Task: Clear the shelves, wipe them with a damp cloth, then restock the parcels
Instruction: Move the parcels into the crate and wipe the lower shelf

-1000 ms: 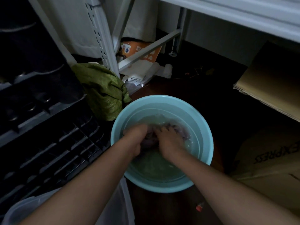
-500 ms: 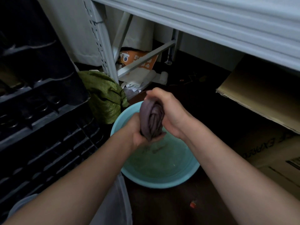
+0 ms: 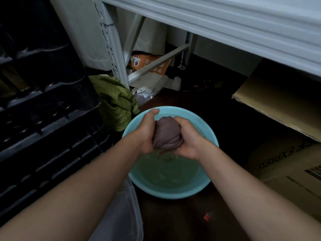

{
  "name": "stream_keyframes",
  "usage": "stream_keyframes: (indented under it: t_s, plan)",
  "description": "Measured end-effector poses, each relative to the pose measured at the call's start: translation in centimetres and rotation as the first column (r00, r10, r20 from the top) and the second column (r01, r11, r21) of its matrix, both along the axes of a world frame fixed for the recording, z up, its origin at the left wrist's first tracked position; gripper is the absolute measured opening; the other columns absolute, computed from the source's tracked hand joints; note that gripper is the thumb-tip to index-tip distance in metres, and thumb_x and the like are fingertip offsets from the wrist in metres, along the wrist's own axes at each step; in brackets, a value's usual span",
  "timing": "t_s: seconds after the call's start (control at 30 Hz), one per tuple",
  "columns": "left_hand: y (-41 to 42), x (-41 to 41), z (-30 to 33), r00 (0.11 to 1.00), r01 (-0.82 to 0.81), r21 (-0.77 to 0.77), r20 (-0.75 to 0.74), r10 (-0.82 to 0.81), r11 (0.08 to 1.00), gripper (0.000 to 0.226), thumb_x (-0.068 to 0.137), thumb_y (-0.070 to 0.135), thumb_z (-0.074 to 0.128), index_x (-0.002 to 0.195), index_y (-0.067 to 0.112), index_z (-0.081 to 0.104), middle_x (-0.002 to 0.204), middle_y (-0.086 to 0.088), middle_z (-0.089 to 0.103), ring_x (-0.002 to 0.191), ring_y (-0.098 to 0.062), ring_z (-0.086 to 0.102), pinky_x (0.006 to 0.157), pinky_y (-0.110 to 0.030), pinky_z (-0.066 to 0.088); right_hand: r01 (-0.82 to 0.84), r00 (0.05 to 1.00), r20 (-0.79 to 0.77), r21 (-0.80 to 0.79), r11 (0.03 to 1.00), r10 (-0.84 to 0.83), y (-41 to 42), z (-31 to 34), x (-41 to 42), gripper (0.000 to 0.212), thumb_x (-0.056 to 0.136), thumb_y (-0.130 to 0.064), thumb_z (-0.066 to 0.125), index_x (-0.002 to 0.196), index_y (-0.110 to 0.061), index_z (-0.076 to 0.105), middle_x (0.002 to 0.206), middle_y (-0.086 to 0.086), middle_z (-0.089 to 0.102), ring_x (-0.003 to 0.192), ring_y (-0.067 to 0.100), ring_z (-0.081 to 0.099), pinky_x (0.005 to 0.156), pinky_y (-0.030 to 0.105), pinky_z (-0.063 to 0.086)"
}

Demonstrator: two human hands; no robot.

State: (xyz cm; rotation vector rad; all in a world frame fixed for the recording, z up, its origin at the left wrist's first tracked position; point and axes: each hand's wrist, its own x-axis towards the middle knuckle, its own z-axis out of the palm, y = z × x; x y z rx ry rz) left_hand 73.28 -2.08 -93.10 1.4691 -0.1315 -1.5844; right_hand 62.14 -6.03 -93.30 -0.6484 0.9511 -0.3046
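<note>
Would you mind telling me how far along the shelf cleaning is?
Early stage. Done: the purple-brown cloth is soaked. In hand: left hand and right hand grip it bunched above the round turquoise plastic basin of water. Left: wiping the grey metal shelf and restocking; no parcels on it in view.

A bunched purple cloth (image 3: 166,133) is gripped between the left hand (image 3: 146,132) and the right hand (image 3: 188,138) above a light blue basin (image 3: 211,136) of water set on the dark floor (image 3: 173,220). A green bag (image 3: 116,103) lies just beside the basin, near a white shelf post (image 3: 111,40). Cardboard boxes (image 3: 286,171) are seen at the right.
</note>
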Motion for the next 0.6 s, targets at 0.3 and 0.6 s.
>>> stream_keyframes:
  t_s: [0.3,0.6]
  plan:
    - [-1.1,1.0,-2.6,0.996,-0.074,0.184,-0.043,0.083,0.98,0.078,0.083,0.076,0.028,0.11,0.01,0.061,0.121,-0.019,0.062,0.106,-0.037,0.062,0.094,-0.058,0.046,0.075,0.968,-0.145,-0.614,0.786,-0.205,0.4,-1.4,1.2,0.025,0.087,-0.033,0.071,0.072,-0.012,0.068,0.065,0.004,0.067,0.059,0.014,0.062,0.058,0.024,0.047]
    - [-0.6,-0.9,-1.9,0.998,-0.038,0.063,-0.048,0.041,0.997,0.036,0.098,0.044,0.035,0.093,0.019,0.061,0.084,-0.006,0.069,0.073,-0.021,0.065,0.065,-0.027,0.051,0.027,0.936,-0.087,-0.948,0.317,-0.34,1.5,-1.9,2.1,0.013,0.093,-0.024,0.062,0.087,-0.022,0.051,0.067,0.009,0.06,0.064,0.014,0.057,0.065,0.028,0.045]
